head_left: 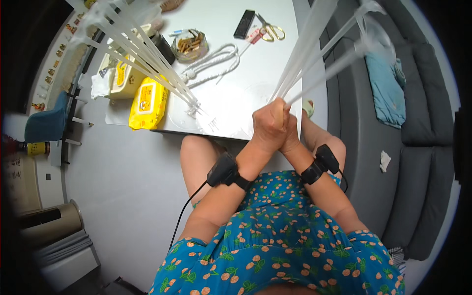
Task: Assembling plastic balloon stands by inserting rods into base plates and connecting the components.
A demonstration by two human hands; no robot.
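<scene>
Head view is showing the left hand (268,125) and right hand (293,132) pressing together, their grip pinching translucent strips (306,46) fanning toward one o'clock; a second bundle (177,88) is spreading over the desk (268,61) at ten o'clock. They are seemingly bunching the ends, the next move likely calling for firmness.

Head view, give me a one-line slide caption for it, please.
Left hand and right hand, pressed together around pale rods at a white table, yellow packet nearby.

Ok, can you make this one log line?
left hand: gripping translucent rods; right hand: against left, partly hidden; on table: yellow pack
</scene>
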